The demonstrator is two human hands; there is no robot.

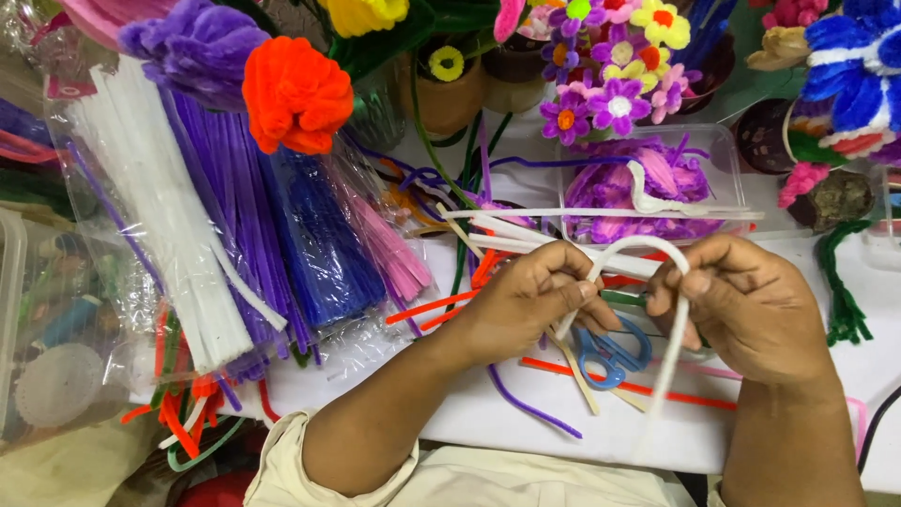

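Item in hand: one white pipe cleaner (648, 249), bent into an arch between both hands, its long tail hanging down past the right hand toward the near edge of the surface (563, 422). I see the left hand (526, 300) with fingers pressed together, pinching the left leg of the arch; the right hand (741, 305) is curled closed, pinching the right leg.

Directly beneath: blue-handled scissors (610, 355) lying flat, with loose orange, purple and cream stems scattered around them.

Packages, left of the hands: four clear plastic sleeves fanned side by side, holding white stems (160, 216), purple stems (235, 235), blue stems (319, 244) and pink stems (389, 249). Far left, a clear plastic box (14, 310) with mixed small items I cannot make out.

Containers, behind the hands: a clear rectangular tub (727, 150) filled with purple and pink fuzzy pieces, a white stem lying across its front. Beyond it, brown pots (450, 94) carrying finished pipe-cleaner flowers: a small purple-and-pink daisy cluster (610, 89), a large orange bloom (296, 94), a purple bloom (197, 47). Far right, a blue-and-white flower (859, 66), and a green twisted stem (840, 282) on the surface.
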